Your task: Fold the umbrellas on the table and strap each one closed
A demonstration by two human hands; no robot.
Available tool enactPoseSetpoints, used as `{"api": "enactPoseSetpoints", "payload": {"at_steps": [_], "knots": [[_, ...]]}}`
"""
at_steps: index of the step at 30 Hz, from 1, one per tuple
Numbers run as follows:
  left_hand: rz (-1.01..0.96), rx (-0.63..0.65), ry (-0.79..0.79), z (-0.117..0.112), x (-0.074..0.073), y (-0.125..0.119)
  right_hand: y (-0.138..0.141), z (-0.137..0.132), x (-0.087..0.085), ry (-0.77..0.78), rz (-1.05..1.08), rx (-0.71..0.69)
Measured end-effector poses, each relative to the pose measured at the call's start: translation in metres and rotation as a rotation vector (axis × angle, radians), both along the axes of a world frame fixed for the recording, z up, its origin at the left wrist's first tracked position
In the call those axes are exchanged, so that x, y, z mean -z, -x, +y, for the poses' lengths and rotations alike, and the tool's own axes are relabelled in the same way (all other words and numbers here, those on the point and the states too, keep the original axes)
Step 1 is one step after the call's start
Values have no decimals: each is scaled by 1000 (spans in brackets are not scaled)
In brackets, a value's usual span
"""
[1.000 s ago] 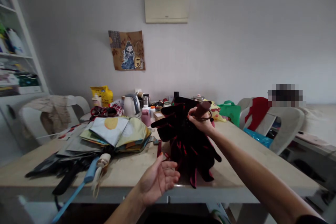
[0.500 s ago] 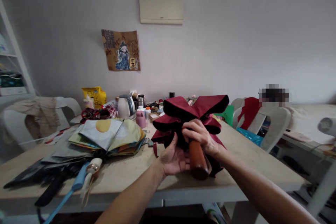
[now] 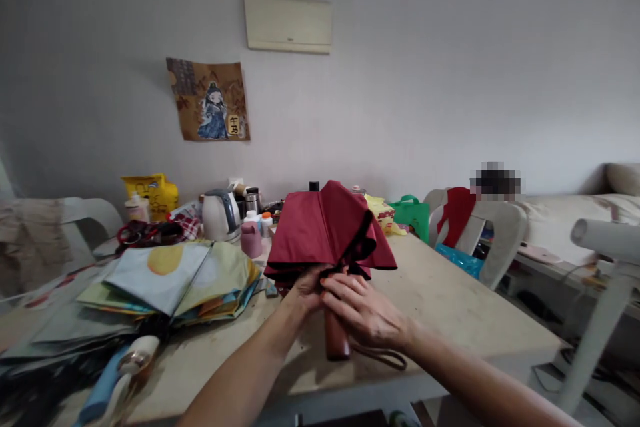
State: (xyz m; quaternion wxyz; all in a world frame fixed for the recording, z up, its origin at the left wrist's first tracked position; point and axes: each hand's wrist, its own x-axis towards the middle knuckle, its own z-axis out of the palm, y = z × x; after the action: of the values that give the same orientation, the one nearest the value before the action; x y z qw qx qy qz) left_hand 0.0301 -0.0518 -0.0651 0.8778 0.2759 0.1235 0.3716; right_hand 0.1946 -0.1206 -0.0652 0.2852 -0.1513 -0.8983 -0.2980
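I hold a folded dark red umbrella [image 3: 320, 227] with black trim over the table [image 3: 450, 293], canopy pointing away from me and its brown handle [image 3: 336, 341] toward me. My left hand [image 3: 305, 290] grips the canopy's base from the left, fingers wrapped under the fabric. My right hand [image 3: 365, 312] lies over the shaft just above the handle, fingers curled on it. A wrist strap loops below the handle.
A pile of folded umbrellas [image 3: 170, 277] lies at the left, one with a blue handle [image 3: 103, 390]. A kettle [image 3: 217, 215], bottles and bags crowd the table's far side. A person sits in a chair [image 3: 500, 233] at right. A fan [image 3: 605, 240] stands far right.
The umbrella has been turned so its canopy points away and lies flatter. Both hands have closed near the handle; my view has shifted right.
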Motion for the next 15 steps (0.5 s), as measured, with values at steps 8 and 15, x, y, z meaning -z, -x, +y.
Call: {"api": "enactPoseSetpoints", "payload": {"at_steps": [8, 15], "knots": [[-77, -29, 132, 19, 34, 36, -13, 44, 20, 125, 707, -17], [16, -175, 55, 30, 47, 47, -5, 117, -8, 729, 1394, -10]]}}
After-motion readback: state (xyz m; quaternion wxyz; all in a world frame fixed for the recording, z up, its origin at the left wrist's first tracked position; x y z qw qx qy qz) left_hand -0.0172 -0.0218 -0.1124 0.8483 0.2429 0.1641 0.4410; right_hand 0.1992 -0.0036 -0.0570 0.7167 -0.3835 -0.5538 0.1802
